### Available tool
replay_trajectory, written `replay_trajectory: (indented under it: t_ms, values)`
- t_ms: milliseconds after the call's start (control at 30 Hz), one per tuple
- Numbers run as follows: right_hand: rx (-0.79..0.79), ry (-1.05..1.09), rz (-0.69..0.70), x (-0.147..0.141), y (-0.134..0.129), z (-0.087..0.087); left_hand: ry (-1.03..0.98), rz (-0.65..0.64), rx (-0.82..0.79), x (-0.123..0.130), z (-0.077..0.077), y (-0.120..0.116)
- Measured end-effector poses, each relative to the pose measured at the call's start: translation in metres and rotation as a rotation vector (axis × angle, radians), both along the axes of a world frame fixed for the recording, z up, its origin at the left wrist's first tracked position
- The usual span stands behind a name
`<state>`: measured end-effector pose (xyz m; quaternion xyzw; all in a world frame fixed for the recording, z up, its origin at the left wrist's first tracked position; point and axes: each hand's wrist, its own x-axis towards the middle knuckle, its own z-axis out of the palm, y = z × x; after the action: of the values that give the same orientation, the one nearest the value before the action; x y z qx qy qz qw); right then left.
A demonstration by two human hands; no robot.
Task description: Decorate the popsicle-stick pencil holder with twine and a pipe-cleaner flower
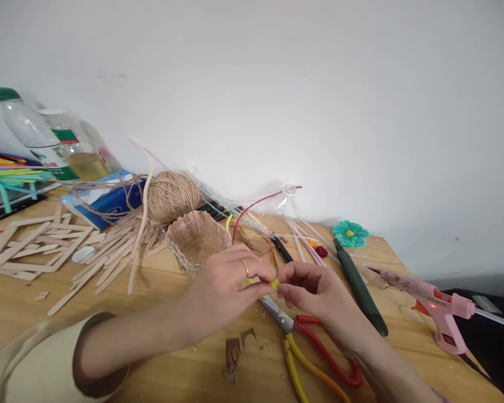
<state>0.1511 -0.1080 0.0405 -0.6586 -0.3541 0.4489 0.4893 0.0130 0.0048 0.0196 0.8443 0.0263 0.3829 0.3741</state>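
Note:
Both hands meet in front of me over the table. My left hand (227,282), with a ring on one finger, pinches a small yellow piece of pipe cleaner (274,284). From the other side, the fingertips of my right hand (315,288) close on the same piece. Just beneath the hands lie scissors (282,320) with red and yellow handles, their blades partly hidden by my left hand. A basket of craft sticks (197,238) stands behind my left hand, its front partly covered.
Wooden craft sticks (113,252) and a ball of twine (172,195) are on the left, with bottles (33,131) behind. To the right are a teal flower (351,233), a dark green tool (361,291) and a pink glue gun (432,305), its light lit. Brown scraps (232,351) lie in front.

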Motion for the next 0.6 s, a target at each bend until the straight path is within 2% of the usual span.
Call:
replay_trajectory:
  t_ms: [133, 333, 600]
  values:
    - [0.018, -0.018, 0.001, -0.0020, 0.0009, -0.0003, 0.020, 0.026, 0.018, -0.0002, 0.0026, -0.0011]
    - [0.037, 0.026, -0.047, -0.0056, 0.0000, 0.0041, 0.131, 0.096, -0.039, -0.0009, 0.0074, -0.0031]
    - [0.025, 0.053, 0.011, -0.0036, -0.0003, 0.0025, 0.053, 0.029, -0.002, -0.0022, 0.0040, -0.0032]
